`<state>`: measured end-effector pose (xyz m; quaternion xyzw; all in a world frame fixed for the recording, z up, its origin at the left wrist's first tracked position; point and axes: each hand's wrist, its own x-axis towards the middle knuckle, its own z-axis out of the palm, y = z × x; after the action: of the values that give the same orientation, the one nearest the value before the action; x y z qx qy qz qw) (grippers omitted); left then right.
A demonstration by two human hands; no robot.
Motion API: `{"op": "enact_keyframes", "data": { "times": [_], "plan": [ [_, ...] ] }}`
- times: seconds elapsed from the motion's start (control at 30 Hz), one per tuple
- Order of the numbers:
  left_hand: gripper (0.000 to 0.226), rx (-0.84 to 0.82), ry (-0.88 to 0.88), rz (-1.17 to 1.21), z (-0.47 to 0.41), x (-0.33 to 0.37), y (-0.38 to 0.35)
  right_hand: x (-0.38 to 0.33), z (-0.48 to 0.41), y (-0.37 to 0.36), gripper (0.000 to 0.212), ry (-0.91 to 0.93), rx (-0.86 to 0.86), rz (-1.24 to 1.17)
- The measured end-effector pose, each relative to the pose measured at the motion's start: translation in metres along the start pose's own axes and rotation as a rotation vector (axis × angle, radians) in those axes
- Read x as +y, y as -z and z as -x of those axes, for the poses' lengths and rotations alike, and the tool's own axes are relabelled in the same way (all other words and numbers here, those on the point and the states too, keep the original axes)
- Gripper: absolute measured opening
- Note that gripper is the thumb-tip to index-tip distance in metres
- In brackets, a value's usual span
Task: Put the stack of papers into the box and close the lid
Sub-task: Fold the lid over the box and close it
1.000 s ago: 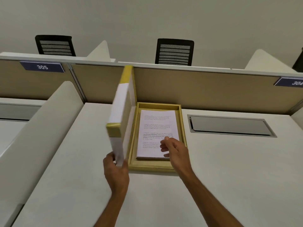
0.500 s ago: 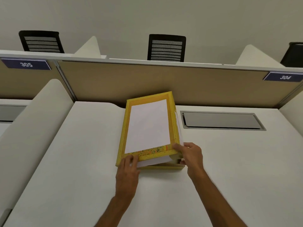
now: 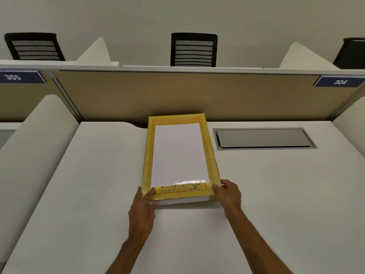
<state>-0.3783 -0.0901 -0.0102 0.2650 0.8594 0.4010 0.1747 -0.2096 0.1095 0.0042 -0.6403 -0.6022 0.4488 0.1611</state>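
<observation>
Lid (image 3: 178,153) down on box, both hands at its near corners.
I see the left grip (image 3: 142,208) and right grip (image 3: 227,194) each pinching the lid's near edge on the bench (image 3: 276,194); papers hidden under it; border print too small to read; signs read "305" (image 3: 12,77), "304" (image 3: 340,82).

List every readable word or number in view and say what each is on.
"305": dark blue nameplate on the left tan partition panel.
"304": dark blue nameplate on the middle partition's right end.
Yellow patterned box lid: ornament only, no readable text.
</observation>
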Motion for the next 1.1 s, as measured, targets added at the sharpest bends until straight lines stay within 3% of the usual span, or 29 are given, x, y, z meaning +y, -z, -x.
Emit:
{"op": "enact_keyframes", "data": {
  "times": [0.27,0.37,0.47,0.63,0.87,1.1],
  "plan": [
    [0.051,-0.004,-0.030,-0.124,-0.007,-0.005,0.001,0.012,-0.009,-0.009,0.032,0.037,-0.039,0.166],
    [0.060,-0.028,-0.003,-0.164,-0.025,-0.003,0.001,0.006,-0.019,-0.010,0.063,0.067,-0.060,0.186],
    [0.066,-0.086,0.006,-0.212,-0.060,0.006,0.002,-0.013,-0.039,-0.012,0.078,0.268,-0.113,0.275],
    [0.070,-0.232,-0.020,-0.316,-0.126,0.029,0.003,-0.053,-0.085,-0.024,0.068,0.530,-0.184,0.538],
    [0.063,-0.241,-0.001,-0.417,-0.160,0.035,-0.001,-0.069,-0.122,-0.033,0.048,0.558,-0.130,0.575],
    [0.073,-0.315,-0.056,-0.549,-0.154,0.027,-0.002,-0.062,-0.112,-0.027,0.052,0.570,-0.167,0.638]
  ]
}}
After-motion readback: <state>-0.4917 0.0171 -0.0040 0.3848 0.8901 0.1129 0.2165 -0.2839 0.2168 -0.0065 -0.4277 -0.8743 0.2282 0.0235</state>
